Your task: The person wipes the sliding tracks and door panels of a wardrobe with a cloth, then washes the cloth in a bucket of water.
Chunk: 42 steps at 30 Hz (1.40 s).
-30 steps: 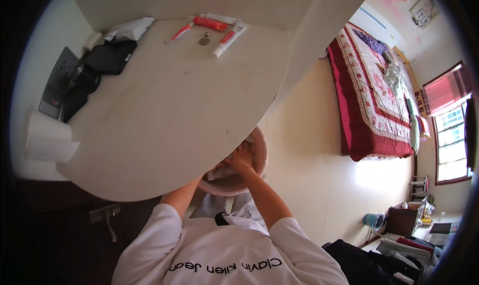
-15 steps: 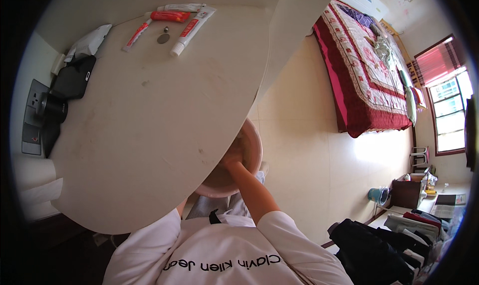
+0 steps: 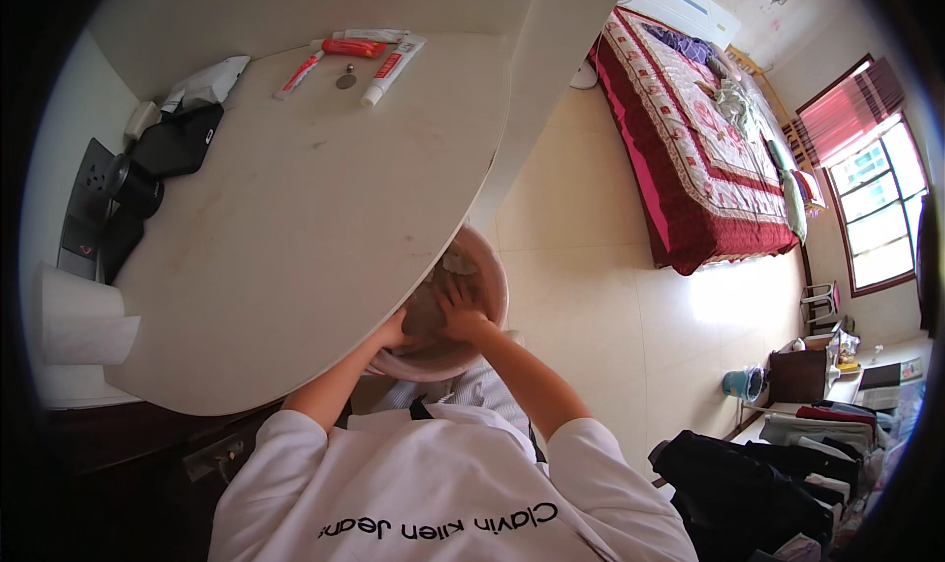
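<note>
A round pink basin [image 3: 498, 284] sits low in front of me, partly covered by the edge of the pale table [image 3: 315, 227]. My right hand [image 3: 461, 311] reaches down into it with fingers spread apart, over murky greyish-brown contents that I cannot clearly make out. Beyond those fingers, a small whitish patch [image 3: 457, 262] shows inside the basin. At the basin's near left side is my left hand [image 3: 396, 332]; its fingers are mostly hidden, so their pose cannot be told.
On the table lie white-and-red tubes [image 3: 394, 72], a red tube [image 3: 352, 47] and a small round metal piece [image 3: 346, 82]. A black cup [image 3: 138, 188] and a paper roll [image 3: 84, 316] stand along its left side. Rightward are a bed [image 3: 709, 168], a blue bucket [image 3: 740, 382] and dark clothes [image 3: 738, 483].
My left forearm and hand, earlier hidden under the table, now show at the basin. My right hand's fingers have become visible. The view has shifted, uncovering more of the basin.
</note>
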{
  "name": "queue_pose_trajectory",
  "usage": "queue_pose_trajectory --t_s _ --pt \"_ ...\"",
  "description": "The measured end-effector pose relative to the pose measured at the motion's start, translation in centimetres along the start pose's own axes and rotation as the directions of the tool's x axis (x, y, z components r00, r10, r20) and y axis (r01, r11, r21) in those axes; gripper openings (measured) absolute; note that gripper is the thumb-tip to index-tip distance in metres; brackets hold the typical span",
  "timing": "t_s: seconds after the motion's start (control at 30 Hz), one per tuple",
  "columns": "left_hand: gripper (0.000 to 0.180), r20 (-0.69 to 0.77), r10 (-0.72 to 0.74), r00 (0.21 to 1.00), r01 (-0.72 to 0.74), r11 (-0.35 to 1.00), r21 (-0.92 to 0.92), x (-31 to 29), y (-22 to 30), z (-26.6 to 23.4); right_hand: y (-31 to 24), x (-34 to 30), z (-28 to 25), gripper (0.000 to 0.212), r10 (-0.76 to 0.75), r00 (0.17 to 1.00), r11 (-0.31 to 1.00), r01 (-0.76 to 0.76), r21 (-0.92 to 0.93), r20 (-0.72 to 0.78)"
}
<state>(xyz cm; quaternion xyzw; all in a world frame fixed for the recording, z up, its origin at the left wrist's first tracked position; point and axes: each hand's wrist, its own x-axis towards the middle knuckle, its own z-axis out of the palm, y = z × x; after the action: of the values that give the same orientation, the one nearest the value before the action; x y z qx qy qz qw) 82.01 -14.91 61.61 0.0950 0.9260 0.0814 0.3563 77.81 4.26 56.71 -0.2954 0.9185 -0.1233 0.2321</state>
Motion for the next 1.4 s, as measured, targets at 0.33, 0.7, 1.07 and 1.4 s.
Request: queue_pose_trajectory --t_s 0.33,0.7,1.07,1.4 --pt "0.079 -0.159 -0.071 0.985 0.078 0.996 0.044 5.3 -0.6 4.5 1.0 3.2 6.5 0.067 0.256 0.967 0.934 -0.248 -0.259 -0.001" --pt "0.047 -0.674 -0.03 0.738 -0.023 0.997 -0.07 5.5 -1.1 1.8 -0.9 3.0 -4.2 0.044 0.227 0.866 0.973 -0.217 0.076 -0.446" --pt "0.035 -0.794 -0.27 0.545 -0.16 0.896 -0.415 3.3 -3.4 2.3 0.8 -1.2 -5.9 0.03 0.44 0.853 0.809 -0.243 0.535 -0.279" --pt "0.033 -0.765 -0.374 0.524 -0.274 0.776 -0.568 -4.4 -5.2 0.3 -0.5 -8.1 -11.6 0.042 0.255 0.838 0.786 0.109 0.608 -0.481"
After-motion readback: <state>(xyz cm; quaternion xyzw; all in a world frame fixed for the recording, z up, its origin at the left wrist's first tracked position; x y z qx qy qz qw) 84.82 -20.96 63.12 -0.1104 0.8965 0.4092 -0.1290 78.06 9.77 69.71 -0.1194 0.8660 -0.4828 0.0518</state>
